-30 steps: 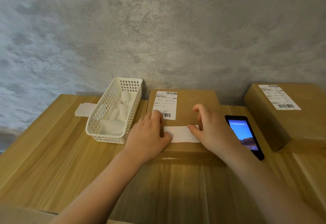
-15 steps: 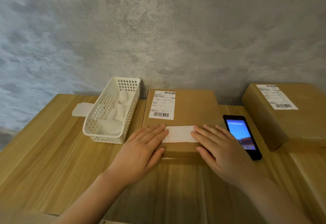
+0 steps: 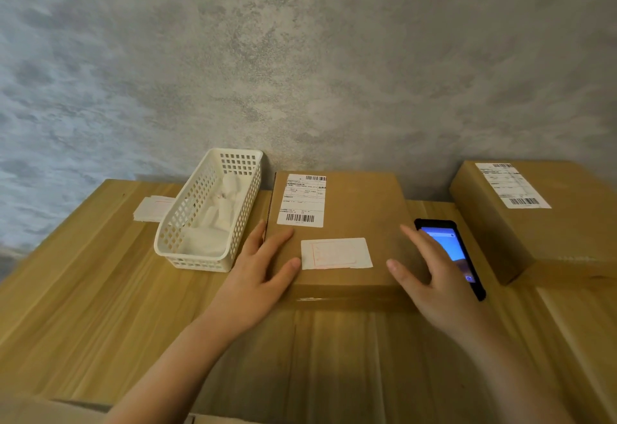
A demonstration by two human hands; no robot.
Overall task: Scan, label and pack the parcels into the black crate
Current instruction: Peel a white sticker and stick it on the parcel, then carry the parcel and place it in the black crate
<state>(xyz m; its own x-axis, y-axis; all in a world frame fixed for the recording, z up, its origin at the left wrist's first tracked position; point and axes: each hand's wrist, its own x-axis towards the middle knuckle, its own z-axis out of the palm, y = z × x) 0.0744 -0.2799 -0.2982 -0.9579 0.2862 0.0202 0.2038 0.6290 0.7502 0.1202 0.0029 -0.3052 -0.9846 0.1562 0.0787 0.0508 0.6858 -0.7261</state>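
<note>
A flat brown cardboard parcel [image 3: 364, 210] lies on the wooden table [image 3: 100, 290] against the wall. It carries a printed shipping label [image 3: 302, 200] at its far left and a small white sticker [image 3: 335, 253] with a faint red frame near its front edge. My left hand [image 3: 263, 270] rests open on the parcel's front left corner. My right hand [image 3: 430, 276] hovers open at the parcel's front right corner, partly covering a black phone [image 3: 457, 250] with a lit screen. No black crate is in view.
A white plastic basket [image 3: 187, 223] with white paper pieces stands left of the parcel. A small stack of white stickers [image 3: 150, 208] lies behind it. A second, taller labelled box [image 3: 541, 223] sits at the right, close to the phone.
Both hands have slid apart off the white sticker, the left one leftwards and the right one rightwards. The sticker now lies fully uncovered and flat on the parcel.
</note>
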